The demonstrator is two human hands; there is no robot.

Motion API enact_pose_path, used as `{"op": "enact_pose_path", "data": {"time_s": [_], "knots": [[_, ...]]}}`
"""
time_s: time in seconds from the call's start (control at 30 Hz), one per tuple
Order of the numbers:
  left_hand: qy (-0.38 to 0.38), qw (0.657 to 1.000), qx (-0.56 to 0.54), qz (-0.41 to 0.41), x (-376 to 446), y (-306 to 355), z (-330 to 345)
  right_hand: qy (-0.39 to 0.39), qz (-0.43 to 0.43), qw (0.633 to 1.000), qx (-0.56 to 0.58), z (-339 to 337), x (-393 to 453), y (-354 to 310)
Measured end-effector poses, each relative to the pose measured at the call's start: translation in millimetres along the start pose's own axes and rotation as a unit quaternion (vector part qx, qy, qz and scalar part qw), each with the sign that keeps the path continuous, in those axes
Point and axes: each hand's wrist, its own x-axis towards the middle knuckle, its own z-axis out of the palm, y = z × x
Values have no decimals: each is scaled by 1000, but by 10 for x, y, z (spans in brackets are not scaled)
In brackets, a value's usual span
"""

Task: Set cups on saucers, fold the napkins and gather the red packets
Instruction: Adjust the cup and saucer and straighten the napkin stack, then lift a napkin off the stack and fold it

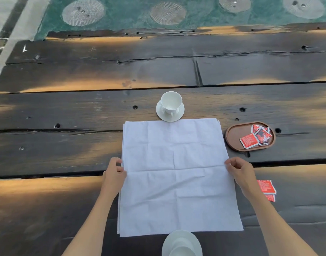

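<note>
A white napkin (177, 174) lies spread flat on the dark wooden table, with more napkin edges showing under it at the left. My left hand (115, 171) pinches its left edge and my right hand (238, 169) pinches its right edge, both about halfway down. Beyond the napkin a white cup (171, 102) stands on a saucer (178, 115). A second cup on a saucer (182, 243) sits at the near edge of the view. Several red packets (256, 136) lie in a brown oval tray (236, 134). Two more red packets (266, 187) lie on the table beside my right wrist.
The table (66, 145) is made of dark planks with gaps, cracks and holes. Past its far edge is a green surface with round patterned discs (167, 12).
</note>
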Motion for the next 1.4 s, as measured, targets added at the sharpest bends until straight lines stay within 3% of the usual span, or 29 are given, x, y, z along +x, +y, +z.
{"op": "enact_pose_path", "data": {"time_s": [0.2, 0.6, 0.9, 1.07, 1.2, 1.4], "knots": [[-23, 998, 58, 24, 27, -13, -53, -34, -4, 999, 20, -68, -24, -67], [79, 993, -84, 19, -283, 235, -455, 11, -78, 995, 63, -368, -179, -358], [110, 980, -122, 109, -748, 590, -892, 52, -183, 977, 95, -677, -582, -898], [128, 970, -115, 170, -1023, 691, -1136, 53, -266, 961, 58, -890, -852, -1237], [123, 958, -147, 213, -1266, 795, -1336, 51, -307, 946, 93, -1030, -1122, -1590], [125, 944, -177, 250, -1647, 877, -1563, 90, -410, 899, 127, -1168, -1536, -2280]]}}
